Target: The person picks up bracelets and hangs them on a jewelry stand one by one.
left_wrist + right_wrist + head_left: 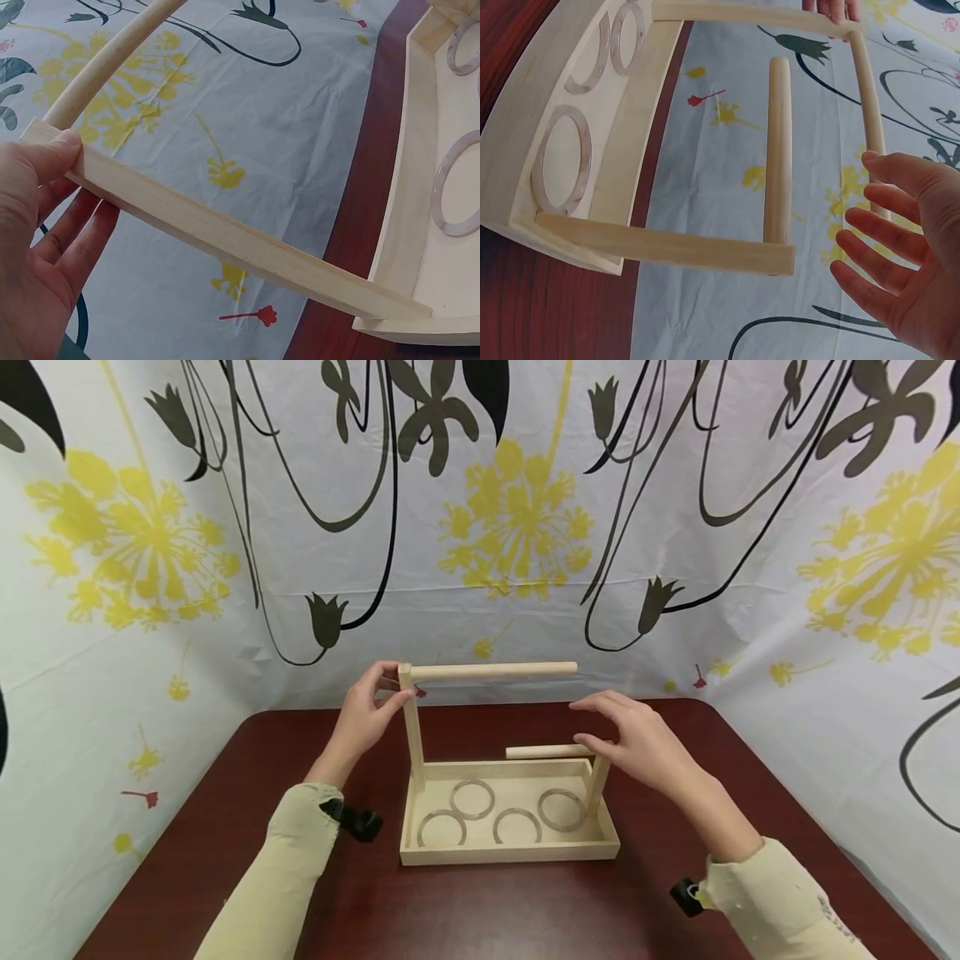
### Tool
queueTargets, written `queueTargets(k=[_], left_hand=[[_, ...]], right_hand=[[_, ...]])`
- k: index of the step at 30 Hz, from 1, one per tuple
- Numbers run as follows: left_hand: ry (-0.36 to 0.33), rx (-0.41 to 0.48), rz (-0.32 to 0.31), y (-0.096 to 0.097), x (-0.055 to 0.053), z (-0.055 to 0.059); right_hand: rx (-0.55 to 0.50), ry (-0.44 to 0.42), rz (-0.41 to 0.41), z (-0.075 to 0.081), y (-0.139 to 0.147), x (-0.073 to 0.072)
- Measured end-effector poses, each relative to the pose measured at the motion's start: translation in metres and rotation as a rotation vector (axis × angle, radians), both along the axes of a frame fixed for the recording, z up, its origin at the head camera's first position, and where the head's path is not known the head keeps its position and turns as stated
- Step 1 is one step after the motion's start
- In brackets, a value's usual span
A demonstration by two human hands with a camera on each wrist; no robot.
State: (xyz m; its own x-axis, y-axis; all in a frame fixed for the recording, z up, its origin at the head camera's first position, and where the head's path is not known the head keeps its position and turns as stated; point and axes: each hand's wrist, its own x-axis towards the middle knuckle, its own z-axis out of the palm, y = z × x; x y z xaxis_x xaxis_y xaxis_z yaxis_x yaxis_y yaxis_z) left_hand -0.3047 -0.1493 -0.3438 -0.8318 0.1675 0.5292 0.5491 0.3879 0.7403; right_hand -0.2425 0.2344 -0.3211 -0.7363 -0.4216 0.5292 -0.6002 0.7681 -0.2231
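The left hand (367,708) pinches the top of the tall post (415,735), from which an upper rod (495,671) runs rightward. The right hand (641,743) is released, grasping nothing, near the short post (597,787) (a lower rod (543,752) juts leftward from that one). Both posts rise from a wooden tray (510,857) on the tabletop (510,910), with four pale rings (586,154) lying inside.

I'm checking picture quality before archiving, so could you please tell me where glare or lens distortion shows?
Head view: soft sheen on the tabletop, no harsh glare; left wrist view: the upper dowel looks bowed, likely lens distortion; right wrist view: the tray has a long wall curving similarly.
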Motion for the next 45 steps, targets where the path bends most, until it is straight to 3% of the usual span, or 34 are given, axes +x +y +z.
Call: queueTargets(k=[12,19,27,34,42,45], left_hand=[[-0.025,-0.006,-0.013,0.0,0.007,0.007],[-0.036,0.014,-0.023,-0.003,0.0,0.002],[-0.031,0.008,-0.005,-0.004,0.0,0.0],[-0.019,0.025,-0.032,-0.003,-0.003,0.001],[-0.041,0.012,-0.06,0.003,0.021,0.024],[-0.048,0.011,-0.065,0.003,0.022,0.024]], right_hand=[[-0.024,-0.018,0.041,-0.005,-0.013,0.001],[-0.042,-0.02,0.051,-0.006,-0.018,0.0],[-0.051,-0.035,0.078,-0.007,-0.022,0.002],[-0.07,-0.056,0.1,-0.005,-0.026,0.003],[-0.088,-0.081,0.108,-0.006,-0.033,0.004],[-0.096,-0.081,0.12,-0.008,-0.036,0.004]])
